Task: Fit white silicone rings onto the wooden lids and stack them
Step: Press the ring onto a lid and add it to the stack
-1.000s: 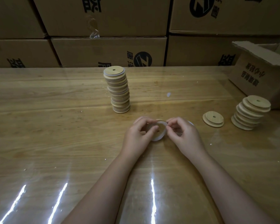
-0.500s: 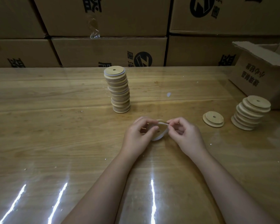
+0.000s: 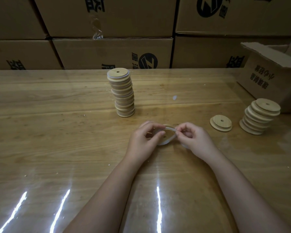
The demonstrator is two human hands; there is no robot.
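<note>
- Hands meet near the table's (image 3: 40,140) middle: left hand (image 3: 145,140) pinches the wooden lid (image 3: 166,134) on edge, right hand (image 3: 194,140) grips the white silicone ring (image 3: 170,128) by fingertips, stretching it over the lid's rim.
- Seating it well probably means working round the rim evenly, so the ring lies flat, untwisted.
- Ringed stack (image 3: 123,93) stands far centre; bare stack (image 3: 259,116) and single lid (image 3: 221,122) wait right.
- Cardboard boxes (image 3: 111,52) behind show a circled "Z" logo and Chinese characters; the open box (image 3: 267,78) on the right bears upside-down characters I cannot read.

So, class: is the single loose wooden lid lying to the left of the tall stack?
No, the single lid lies right of the tall stack, beside the shorter leaning stack.
</note>
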